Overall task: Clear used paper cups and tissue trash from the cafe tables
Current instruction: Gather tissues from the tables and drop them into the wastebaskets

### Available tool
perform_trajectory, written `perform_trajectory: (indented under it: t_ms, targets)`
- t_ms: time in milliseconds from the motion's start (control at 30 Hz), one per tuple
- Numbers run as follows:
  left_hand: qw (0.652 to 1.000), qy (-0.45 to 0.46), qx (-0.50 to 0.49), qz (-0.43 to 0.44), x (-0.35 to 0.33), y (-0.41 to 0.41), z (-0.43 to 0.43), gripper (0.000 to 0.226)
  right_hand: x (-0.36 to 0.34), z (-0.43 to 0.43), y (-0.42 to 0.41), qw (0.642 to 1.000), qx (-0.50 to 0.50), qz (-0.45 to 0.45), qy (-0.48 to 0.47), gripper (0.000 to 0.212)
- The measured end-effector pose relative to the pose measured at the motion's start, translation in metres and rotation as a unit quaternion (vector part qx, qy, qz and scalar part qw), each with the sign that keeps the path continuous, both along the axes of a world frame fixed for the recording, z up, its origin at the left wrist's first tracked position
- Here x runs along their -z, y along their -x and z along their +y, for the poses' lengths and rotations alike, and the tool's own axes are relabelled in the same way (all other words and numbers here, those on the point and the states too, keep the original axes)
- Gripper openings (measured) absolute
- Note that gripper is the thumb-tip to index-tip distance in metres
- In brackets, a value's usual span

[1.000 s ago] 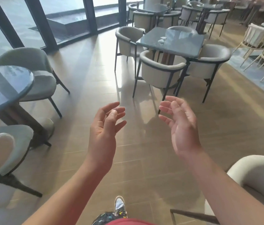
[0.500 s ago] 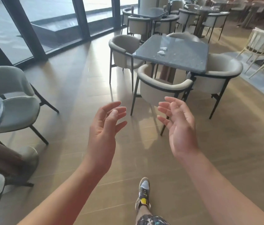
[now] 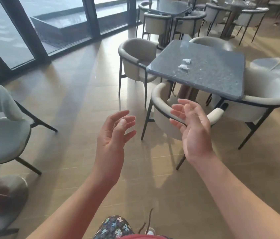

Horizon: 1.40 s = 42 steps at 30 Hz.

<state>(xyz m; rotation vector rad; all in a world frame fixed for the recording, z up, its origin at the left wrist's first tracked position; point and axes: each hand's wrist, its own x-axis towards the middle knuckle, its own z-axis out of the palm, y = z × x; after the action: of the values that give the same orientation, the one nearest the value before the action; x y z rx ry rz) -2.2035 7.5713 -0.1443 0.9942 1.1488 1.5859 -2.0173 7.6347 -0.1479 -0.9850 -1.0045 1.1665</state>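
Note:
Two crumpled white tissues [image 3: 184, 64] lie near the middle of a dark grey square table [image 3: 218, 76] ahead and to the right. My left hand [image 3: 114, 135] is raised in front of me over the floor, fingers loosely spread and holding nothing. My right hand [image 3: 191, 128] is held beside it, palm turned inward, fingers relaxed and empty, in front of the nearest chair. Both hands are well short of the table. No paper cup shows on this table.
Beige tub chairs [image 3: 168, 109] surround the table on all sides; the nearest one stands between me and the tabletop. Another chair [image 3: 1, 130] is at my left. More tables and chairs [image 3: 175, 16] fill the back. Glass doors with dark frames [image 3: 37, 31] line the left.
I have walked closer to the square table, so it and its chairs appear larger and nearer. The round table at the left has slid out of view. Both hands stay raised and empty.

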Motion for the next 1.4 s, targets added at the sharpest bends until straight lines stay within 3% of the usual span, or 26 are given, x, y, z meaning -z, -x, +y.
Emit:
perform_trajectory:
  t_ms: [467, 767, 1300, 1400]
  targets:
    - [0.998, -0.008, 0.066, -0.004, 0.020, 0.116, 0.325, 0.027, 0.021, 0.305, 0.109, 0.997, 0.073, -0.002, 0.005, 0.024]
    - [0.994, -0.005, 0.113, 0.005, 0.016, 0.165, 0.504, 0.038, 0.023, 0.469, 0.154, 0.993, 0.114, 0.010, 0.014, 0.025]
    - [0.980, 0.009, 0.197, 0.031, 0.035, 0.100, 0.845, 0.028, 0.054, 0.775, 0.103, 0.981, 0.190, 0.039, 0.022, 0.026]
    - [0.976, 0.019, 0.216, 0.033, 0.036, 0.078, 0.893, 0.027, 0.055, 0.810, 0.081, 0.976, 0.211, 0.039, 0.027, 0.035]
